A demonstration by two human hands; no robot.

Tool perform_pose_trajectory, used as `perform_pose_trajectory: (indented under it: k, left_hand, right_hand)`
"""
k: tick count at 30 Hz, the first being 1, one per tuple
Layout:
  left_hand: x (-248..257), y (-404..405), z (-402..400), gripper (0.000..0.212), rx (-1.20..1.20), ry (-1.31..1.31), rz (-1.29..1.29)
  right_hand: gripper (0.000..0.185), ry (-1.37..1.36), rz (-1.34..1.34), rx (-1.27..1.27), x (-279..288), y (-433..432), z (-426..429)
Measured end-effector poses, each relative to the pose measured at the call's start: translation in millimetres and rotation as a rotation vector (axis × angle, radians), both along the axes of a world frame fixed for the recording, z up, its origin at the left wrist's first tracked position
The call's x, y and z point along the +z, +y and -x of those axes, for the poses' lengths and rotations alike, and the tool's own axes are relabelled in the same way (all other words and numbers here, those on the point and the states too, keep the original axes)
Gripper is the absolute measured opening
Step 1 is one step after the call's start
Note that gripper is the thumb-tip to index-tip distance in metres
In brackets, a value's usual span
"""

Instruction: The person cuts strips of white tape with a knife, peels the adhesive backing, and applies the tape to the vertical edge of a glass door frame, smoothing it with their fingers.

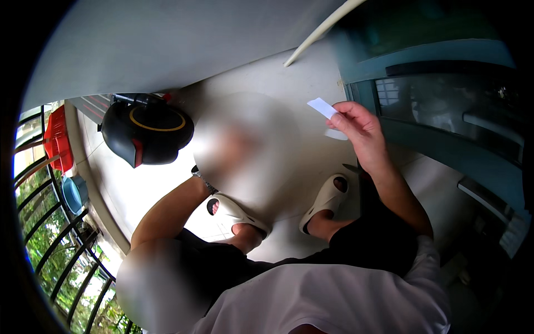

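Observation:
Between the thumb and fingers of my right hand (358, 129) is a white strip of paper or tape (323, 108). One end of it sticks out past the fingertips. A second pale piece (335, 134) shows just below the fingers; whether it belongs to the same strip is unclear. My left hand (235, 146) reaches forward over the pale floor (279, 204), with a watch (203, 178) on its wrist. A heavy blur covers that hand, hiding its fingers and anything in them.
A black rounded appliance (146, 129), apparently a canister vacuum cleaner, stands at left by the grey wall (167, 41). Beyond are a blue basin (75, 194), a red plastic object (58, 140) and a railing (62, 242). A teal glazed frame (434, 133) stands at right, a cream pole (321, 31) ahead.

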State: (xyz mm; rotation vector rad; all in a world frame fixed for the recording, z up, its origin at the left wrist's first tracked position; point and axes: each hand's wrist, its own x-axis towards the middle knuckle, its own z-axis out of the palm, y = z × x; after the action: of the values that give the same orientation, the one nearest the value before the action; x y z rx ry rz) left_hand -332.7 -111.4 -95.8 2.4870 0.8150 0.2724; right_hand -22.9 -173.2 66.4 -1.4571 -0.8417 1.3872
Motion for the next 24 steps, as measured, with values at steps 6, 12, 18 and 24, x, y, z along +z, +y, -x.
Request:
perform_pose_trajectory:
  k: [6, 12, 18, 24]
  left_hand:
    - [5, 2, 2, 0.027, -0.075, 0.047, 0.028]
    - [70, 7, -69, 0.027, 0.178, -0.388, 0.854]
    - [149, 25, -157, 0.022, 0.423, -0.646, 1.194]
    - [145, 21, -166, 0.012, 0.503, -0.7, 1.158]
  right_hand:
    - [0.028, 0.122, 0.002, -0.024, -27, -16, 1]
    - [0.039, 0.211, -0.055, -0.042, -29, -17, 6]
    - [0.053, 0.248, -0.249, -0.047, -22, -14, 1]
    - [0.057, 0.238, -0.206, -0.008, -21, -21, -4]
